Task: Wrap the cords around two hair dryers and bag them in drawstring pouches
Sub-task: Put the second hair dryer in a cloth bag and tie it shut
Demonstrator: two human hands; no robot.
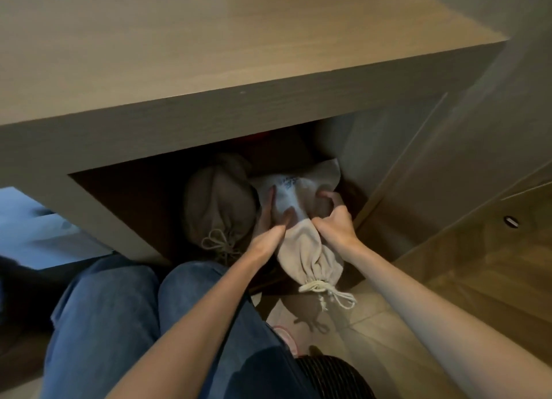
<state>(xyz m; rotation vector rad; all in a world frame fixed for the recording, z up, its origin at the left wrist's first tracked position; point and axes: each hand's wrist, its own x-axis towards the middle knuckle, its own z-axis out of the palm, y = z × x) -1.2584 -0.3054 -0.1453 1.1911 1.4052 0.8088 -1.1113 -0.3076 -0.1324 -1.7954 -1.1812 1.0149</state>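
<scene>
Under the wide wooden surface (209,55) is an open compartment (134,195). Inside it lies the grey pouch (218,201), full and tied, at 9 o'clock from the cream pouch (301,243). The left hand (268,231) and the right hand (334,222) both grip the cream pouch, and its tied drawstring (325,291) points to 5 o'clock. The bagging seems finished; only putting this pouch away is left, I think.

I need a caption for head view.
Left hand and right hand grip a tied cream pouch beside a grey pouch.
</scene>
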